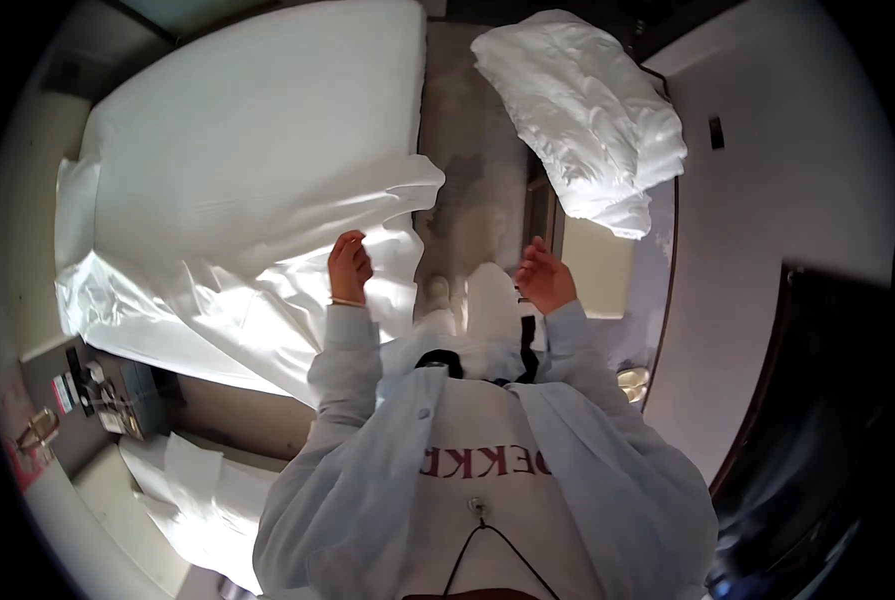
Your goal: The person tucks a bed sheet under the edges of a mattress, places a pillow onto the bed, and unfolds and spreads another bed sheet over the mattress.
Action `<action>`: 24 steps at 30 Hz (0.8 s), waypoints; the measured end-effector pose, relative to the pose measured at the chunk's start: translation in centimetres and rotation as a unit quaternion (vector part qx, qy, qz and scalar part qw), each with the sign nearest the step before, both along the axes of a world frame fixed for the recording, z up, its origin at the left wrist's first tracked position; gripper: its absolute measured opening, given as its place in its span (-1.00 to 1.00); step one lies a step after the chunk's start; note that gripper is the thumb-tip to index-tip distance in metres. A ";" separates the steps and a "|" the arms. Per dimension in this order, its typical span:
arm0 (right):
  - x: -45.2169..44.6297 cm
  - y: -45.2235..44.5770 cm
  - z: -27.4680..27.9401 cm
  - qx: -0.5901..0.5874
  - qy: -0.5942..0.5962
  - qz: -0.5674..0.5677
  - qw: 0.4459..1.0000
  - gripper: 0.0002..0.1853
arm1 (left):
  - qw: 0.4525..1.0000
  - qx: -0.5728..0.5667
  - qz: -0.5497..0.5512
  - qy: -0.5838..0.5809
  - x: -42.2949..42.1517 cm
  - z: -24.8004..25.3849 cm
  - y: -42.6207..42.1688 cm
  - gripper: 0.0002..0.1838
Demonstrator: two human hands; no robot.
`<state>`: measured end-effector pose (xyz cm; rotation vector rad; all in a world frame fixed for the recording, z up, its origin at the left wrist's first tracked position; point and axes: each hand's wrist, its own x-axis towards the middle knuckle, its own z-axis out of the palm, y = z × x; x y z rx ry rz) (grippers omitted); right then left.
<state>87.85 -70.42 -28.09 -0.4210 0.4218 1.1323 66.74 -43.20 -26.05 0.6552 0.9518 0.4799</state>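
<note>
My left hand (349, 268) is raised in front of me, fingers loosely bent, with nothing seen in it. From this view it overlaps the near right edge of a rumpled white sheet (267, 285); I cannot tell whether they touch. The sheet lies in folds at the near end of a bed (257, 110), whose far part is smooth and white. My right hand (545, 276) is held over the aisle, its fingers half curled and apart, holding nothing. Beyond it, a bunched white duvet (592, 120) rests on a low cream seat (595, 265).
A floor strip (472, 150) runs between bed and seat. At lower left, a nightstand (142, 390) carries small items, and more white bedding (212, 490) lies beside it. Gold-coloured shoes (632, 382) sit at right by the wall (737, 200). A dark opening (817, 400) is at far right.
</note>
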 end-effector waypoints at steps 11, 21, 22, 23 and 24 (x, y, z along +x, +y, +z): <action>8.6 22.0 -20.2 -0.296 -0.008 0.438 0.849 -0.53 | 0.896 -0.141 0.336 0.254 -2.8 -7.9 1.8 -0.84; 8.2 29.8 -31.6 -0.419 -0.374 0.488 0.668 -0.11 | 0.950 -0.206 0.158 0.174 14.3 -9.0 7.1 -0.69; 8.7 29.8 -31.8 -0.391 -0.365 0.479 0.696 -0.23 | 0.952 -0.199 0.153 0.176 14.6 -9.9 7.2 -0.67; 9.4 29.2 -32.6 -0.349 -0.467 0.475 0.659 -0.44 | 0.948 -0.208 0.143 0.196 14.9 -10.3 7.4 -0.67; 10.2 28.9 -31.8 -0.356 -0.460 0.483 0.655 -0.44 | 0.949 -0.201 0.129 0.204 14.8 -11.2 7.1 -0.67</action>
